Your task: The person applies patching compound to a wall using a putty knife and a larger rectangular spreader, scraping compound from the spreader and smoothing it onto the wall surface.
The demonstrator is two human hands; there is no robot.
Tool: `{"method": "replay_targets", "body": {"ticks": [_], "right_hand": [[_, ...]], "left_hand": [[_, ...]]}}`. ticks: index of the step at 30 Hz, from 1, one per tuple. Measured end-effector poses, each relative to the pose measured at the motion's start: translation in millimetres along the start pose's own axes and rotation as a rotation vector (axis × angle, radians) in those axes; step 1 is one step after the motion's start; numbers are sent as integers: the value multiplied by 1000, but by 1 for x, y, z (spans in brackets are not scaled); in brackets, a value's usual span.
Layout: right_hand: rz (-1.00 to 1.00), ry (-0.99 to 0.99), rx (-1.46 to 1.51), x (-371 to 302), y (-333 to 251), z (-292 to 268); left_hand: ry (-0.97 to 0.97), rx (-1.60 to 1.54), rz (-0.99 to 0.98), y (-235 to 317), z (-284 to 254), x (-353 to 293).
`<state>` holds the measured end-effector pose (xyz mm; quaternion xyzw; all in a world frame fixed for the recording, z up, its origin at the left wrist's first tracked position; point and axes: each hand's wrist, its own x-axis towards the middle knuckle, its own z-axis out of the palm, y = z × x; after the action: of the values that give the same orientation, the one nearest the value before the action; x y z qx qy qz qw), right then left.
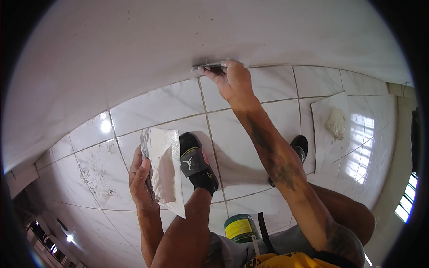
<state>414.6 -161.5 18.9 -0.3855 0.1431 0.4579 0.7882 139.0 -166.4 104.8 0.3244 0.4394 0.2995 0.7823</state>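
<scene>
In my left hand (pixel 141 181) is a flat pale board (pixel 178 196), held by its left edge with my thumb on top. A thick layer of white putty (pixel 161 167) covers much of it, and grey smears run along the gripped edge. My right hand (pixel 234 79) reaches far forward, its fingers closed on a flat scraper (pixel 206 67). That scraper's blade lies against the white wall (pixel 147 58), low down where it meets the floor. A dark patch of shadow shows on the wall just above it.
White marbled tiles (pixel 250 134) cover the floor, with putty smears (pixel 99 172) at left. My sandalled feet (pixel 196 163) stand apart. Between my legs is a green tub (pixel 241 228) with a yellow label. A pale sheet (pixel 324 147) bearing a putty lump (pixel 335 124) lies at right.
</scene>
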Motion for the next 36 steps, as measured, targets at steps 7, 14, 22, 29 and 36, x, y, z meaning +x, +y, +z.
{"method": "replay_targets", "body": {"ticks": [7,14,22,29,36], "right_hand": [[-117,-64,-15,-60,-30,76],[-218,-226,-40,-92,-66,111],[-134,-343,-19,-130,-51,75],[73,77,-66,-26,49,-41],[56,98,-11,32,85,-51]], "left_hand": [[-62,56,-34,-2,-22,-5],[-86,17,-14,-3,-14,-3],[-32,30,2,5,-30,-5],[-49,96,27,4,-35,-2],[50,144,44,2,-37,-6]]}}
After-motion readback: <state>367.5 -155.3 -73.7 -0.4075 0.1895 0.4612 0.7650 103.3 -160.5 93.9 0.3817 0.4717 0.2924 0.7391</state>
